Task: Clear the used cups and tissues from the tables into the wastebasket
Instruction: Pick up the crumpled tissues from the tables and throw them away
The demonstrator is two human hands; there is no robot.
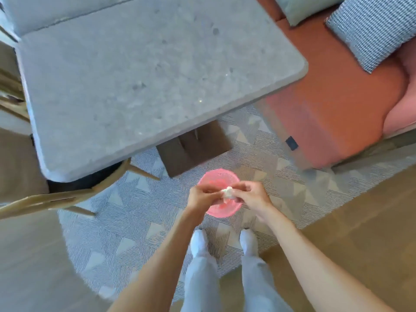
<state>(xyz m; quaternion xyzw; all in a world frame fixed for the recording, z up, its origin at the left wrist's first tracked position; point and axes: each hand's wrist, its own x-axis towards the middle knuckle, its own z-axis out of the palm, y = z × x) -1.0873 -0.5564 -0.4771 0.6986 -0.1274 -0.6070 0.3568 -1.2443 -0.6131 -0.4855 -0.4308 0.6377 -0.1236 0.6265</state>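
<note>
Above the pink wastebasket point(219, 192) on the patterned rug point(139, 199), both hands meet on a small crumpled white tissue point(227, 192), so the task looks near its end: the grey table point(144, 82) shows no cups or tissues in view, though other tables lie out of frame. With both forearms reaching down and forward, the left hand point(203, 197) and right hand point(252, 194) pinch the wad from either side, fingertips together directly over the basket's mouth, not yet letting go.

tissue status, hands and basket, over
Left hand and right hand both pinching tissue. Held over pink wastebasket. Nothing in the way.
</note>
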